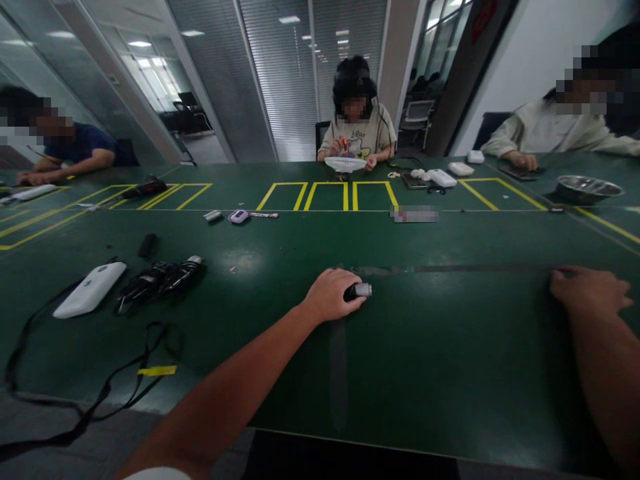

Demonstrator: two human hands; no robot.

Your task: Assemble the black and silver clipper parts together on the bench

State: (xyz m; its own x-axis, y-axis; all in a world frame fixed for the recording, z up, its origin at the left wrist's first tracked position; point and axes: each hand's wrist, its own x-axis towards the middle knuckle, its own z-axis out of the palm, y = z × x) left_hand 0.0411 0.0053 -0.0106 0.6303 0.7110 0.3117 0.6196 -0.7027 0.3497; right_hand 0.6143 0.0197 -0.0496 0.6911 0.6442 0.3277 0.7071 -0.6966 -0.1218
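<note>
My left hand (pixel 331 295) rests on the green table (pixel 440 360) near the middle, its fingers curled round a small black and silver cylinder (pixel 361 291) that lies on the surface. My right hand (pixel 587 290) lies on the table at the right with its fingers curled down and pressed together; what is under them, if anything, is hidden. A dark strip (pixel 450 269) runs across the table between the two hands.
A white power bank (pixel 90 289), a black cable bundle (pixel 159 279) and a black strap (pixel 85 400) lie at the left. Small items (pixel 239 216) sit mid-table. Across the yellow-marked table sit three other people; a metal bowl (pixel 589 187) stands at far right.
</note>
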